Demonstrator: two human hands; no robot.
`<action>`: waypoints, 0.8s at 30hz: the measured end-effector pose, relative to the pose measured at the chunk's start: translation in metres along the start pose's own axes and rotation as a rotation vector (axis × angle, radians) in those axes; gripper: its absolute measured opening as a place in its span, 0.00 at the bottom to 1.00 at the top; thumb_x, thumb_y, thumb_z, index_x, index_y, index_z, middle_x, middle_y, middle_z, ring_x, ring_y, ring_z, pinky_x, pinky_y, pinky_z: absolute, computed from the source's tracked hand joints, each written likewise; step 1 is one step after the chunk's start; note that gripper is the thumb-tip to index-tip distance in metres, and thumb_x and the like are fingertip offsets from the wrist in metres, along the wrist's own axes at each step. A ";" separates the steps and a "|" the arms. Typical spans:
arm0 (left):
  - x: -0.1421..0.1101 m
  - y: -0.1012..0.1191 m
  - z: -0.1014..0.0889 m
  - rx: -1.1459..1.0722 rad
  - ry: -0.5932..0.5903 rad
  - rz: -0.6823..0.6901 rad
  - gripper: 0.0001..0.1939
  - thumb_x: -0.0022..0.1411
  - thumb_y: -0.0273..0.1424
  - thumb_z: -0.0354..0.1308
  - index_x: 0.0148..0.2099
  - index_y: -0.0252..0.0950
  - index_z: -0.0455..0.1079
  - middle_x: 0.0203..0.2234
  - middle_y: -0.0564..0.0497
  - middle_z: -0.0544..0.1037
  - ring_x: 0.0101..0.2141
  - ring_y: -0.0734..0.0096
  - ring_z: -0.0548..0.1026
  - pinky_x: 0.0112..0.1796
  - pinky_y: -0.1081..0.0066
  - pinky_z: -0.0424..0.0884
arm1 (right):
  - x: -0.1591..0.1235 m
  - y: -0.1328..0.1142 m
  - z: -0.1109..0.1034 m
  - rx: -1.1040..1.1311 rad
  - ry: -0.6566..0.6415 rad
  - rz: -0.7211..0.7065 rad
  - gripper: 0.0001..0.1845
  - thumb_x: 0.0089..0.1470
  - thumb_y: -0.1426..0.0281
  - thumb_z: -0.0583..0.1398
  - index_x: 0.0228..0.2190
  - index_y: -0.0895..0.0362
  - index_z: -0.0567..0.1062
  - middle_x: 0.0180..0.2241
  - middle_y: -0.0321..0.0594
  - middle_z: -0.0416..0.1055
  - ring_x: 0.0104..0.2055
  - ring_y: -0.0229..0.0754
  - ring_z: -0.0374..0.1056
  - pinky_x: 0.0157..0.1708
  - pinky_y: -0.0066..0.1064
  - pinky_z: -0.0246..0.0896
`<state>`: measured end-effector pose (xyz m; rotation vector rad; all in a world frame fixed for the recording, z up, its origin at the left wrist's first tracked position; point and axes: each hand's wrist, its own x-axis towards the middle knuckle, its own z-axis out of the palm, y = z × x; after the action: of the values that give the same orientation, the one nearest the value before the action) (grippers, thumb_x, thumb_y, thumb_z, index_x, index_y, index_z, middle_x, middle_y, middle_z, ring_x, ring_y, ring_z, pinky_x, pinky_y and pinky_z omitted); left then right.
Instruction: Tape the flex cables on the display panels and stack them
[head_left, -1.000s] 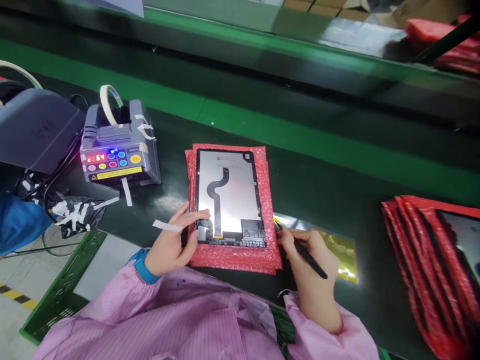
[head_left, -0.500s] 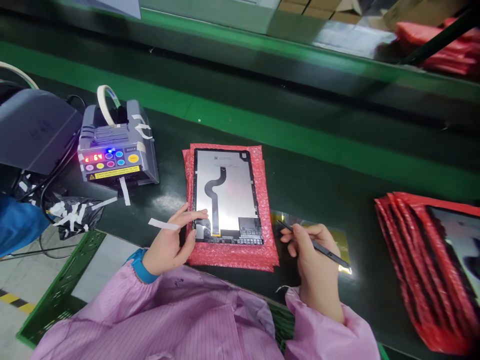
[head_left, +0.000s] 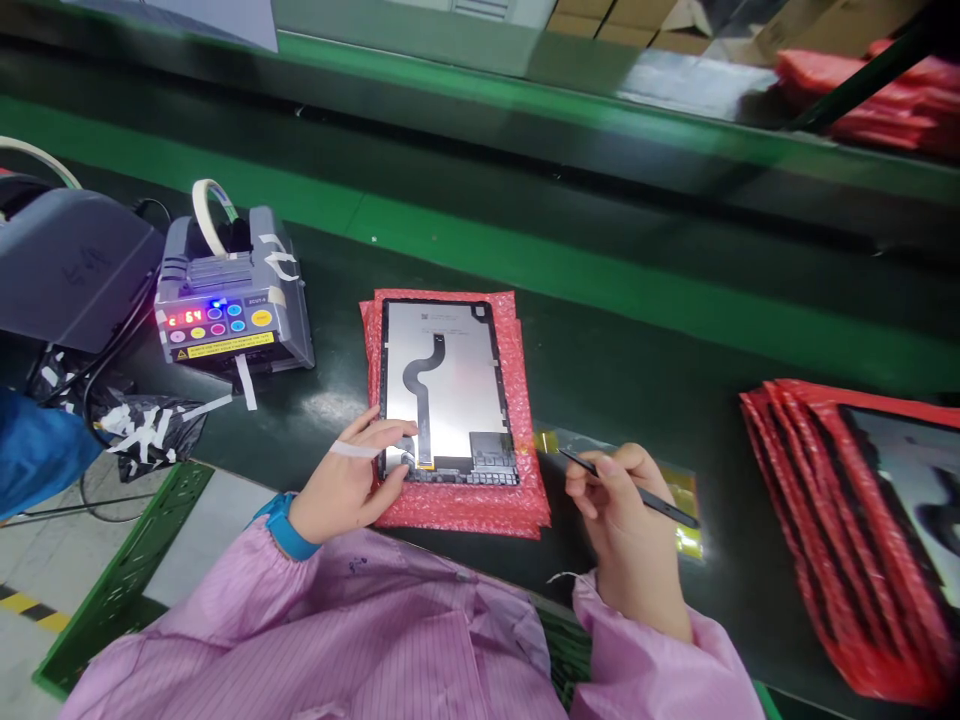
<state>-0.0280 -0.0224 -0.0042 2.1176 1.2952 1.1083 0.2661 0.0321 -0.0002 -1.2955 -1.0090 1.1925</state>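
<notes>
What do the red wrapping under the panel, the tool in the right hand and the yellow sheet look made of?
Red wrapping: likely plastic bubble wrap, glossy, from its bumpy glints.
Black tool: smooth, perhaps plastic or coated metal; its plain dark surface leaves that open.
Yellow sheet: probably thin plastic film, given its shiny glare.

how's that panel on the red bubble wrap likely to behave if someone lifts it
The panel will probably stay stiff, as it lies flat with straight edges. It is likely fragile, since the thin black cable runs exposed across its back and might flex or snag. It may also slide if pushed, resting on shiny bubble wrap.
</notes>
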 end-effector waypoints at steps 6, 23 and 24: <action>0.000 0.002 -0.003 -0.046 -0.029 0.006 0.23 0.67 0.20 0.53 0.62 0.41 0.62 0.51 0.45 0.81 0.58 0.57 0.78 0.66 0.44 0.62 | -0.033 -0.017 0.022 0.020 -0.058 0.066 0.26 0.51 0.55 0.72 0.21 0.53 0.64 0.19 0.32 0.72 0.14 0.32 0.61 0.10 0.20 0.47; 0.003 0.040 0.012 -0.883 0.101 -0.492 0.25 0.68 0.29 0.64 0.58 0.45 0.53 0.41 0.51 0.78 0.34 0.76 0.75 0.37 0.72 0.70 | -0.067 -0.028 0.058 0.039 -0.198 0.060 0.18 0.58 0.61 0.69 0.24 0.54 0.70 0.23 0.36 0.77 0.17 0.35 0.71 0.10 0.19 0.56; 0.004 0.040 0.012 -0.931 0.099 -0.518 0.25 0.67 0.29 0.65 0.58 0.44 0.54 0.39 0.52 0.79 0.34 0.76 0.75 0.37 0.72 0.70 | -0.067 -0.028 0.058 0.038 -0.198 0.054 0.18 0.58 0.61 0.69 0.25 0.54 0.70 0.23 0.36 0.77 0.17 0.36 0.71 0.10 0.19 0.56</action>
<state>0.0046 -0.0370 0.0179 0.9945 0.9799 1.2394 0.2008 -0.0228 0.0369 -1.1981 -1.0931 1.3964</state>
